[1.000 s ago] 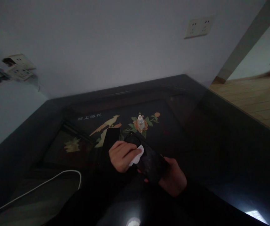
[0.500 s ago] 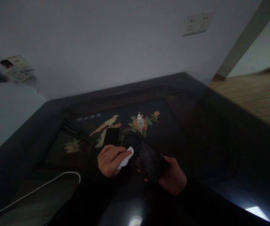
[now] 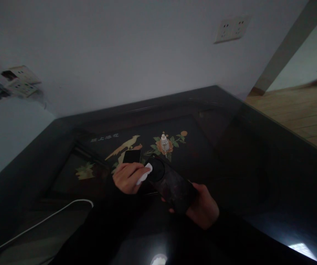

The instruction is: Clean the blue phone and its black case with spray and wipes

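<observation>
Black, the held slab (image 3: 175,186), seemingly a phone, slants from the right hand (image 3: 202,206) towards 10 o'clock, and its far end could tip: that hand has only the 4 o'clock end, so a hard push near the disc (image 3: 156,169) might lever it out of the grip. A drop would probably land it on the table (image 3: 216,147), or knock the second phone (image 3: 132,156) out at 10 o'clock or the bottle (image 3: 164,143) at 12. Loose folds in the wipe (image 3: 145,173) might also catch on the disc's rim. As for the fingers, the right ones are curled snugly round the slab, thumb along its upper edge, two tips peeping out along the lower edge at about 7 o'clock from its middle. On the left hand (image 3: 127,177), the fingers are bent together, pinching the wipe, with the slab just beside their tips at 3 o'clock; whether the wipe presses on it, I cannot tell.
</observation>
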Action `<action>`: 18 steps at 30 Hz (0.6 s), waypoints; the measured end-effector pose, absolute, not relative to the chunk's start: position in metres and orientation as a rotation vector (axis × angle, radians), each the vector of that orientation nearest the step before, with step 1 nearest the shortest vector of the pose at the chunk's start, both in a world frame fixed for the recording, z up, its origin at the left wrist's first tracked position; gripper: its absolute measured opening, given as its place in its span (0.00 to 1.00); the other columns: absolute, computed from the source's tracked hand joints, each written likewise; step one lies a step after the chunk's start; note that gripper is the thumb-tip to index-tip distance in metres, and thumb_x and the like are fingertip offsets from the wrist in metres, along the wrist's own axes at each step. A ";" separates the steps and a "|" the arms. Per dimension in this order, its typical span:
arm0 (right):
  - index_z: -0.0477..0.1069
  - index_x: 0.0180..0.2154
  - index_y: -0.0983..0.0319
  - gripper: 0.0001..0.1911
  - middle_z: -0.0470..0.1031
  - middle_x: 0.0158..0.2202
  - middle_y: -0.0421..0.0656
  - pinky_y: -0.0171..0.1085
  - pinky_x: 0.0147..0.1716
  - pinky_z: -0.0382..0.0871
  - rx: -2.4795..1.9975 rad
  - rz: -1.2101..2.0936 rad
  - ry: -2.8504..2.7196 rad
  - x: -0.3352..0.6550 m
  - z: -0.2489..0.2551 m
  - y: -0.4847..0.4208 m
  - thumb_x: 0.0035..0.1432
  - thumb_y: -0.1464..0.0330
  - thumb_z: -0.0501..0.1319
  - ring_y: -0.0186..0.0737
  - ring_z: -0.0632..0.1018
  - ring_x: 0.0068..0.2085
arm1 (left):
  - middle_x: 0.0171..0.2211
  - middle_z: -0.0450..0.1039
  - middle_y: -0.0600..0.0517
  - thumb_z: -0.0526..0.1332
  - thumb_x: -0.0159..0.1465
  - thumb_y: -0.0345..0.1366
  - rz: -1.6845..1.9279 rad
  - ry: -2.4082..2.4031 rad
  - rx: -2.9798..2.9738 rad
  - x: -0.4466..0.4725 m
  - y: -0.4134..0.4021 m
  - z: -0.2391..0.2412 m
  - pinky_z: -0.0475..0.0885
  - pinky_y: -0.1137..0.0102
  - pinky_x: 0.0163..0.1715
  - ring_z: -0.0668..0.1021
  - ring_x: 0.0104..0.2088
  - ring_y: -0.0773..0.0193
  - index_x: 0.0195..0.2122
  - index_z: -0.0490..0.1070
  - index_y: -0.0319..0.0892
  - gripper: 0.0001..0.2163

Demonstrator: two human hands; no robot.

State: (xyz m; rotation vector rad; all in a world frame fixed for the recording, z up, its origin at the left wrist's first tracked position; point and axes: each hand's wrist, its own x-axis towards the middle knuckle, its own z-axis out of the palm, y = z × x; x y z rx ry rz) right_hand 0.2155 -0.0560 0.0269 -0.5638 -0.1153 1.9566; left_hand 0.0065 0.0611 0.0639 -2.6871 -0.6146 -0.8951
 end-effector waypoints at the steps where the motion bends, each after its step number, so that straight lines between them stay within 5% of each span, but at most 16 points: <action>1: 0.68 0.42 0.64 0.21 0.76 0.39 0.51 0.49 0.37 0.65 -0.559 1.956 -0.116 0.215 0.026 -0.056 0.53 0.59 0.48 0.51 0.76 0.40 | 0.31 0.74 0.51 0.55 0.57 0.30 -0.898 -0.588 -2.722 0.010 0.054 0.065 0.64 0.71 0.32 0.75 0.31 0.68 0.39 0.70 0.42 0.10; 18: 0.67 0.43 0.65 0.22 0.74 0.42 0.54 0.47 0.36 0.65 -0.606 1.955 -0.145 0.215 0.027 -0.057 0.51 0.58 0.51 0.52 0.76 0.40 | 0.30 0.73 0.52 0.56 0.56 0.31 -0.976 -0.813 -2.633 0.023 0.075 0.061 0.64 0.71 0.31 0.75 0.30 0.67 0.37 0.71 0.43 0.09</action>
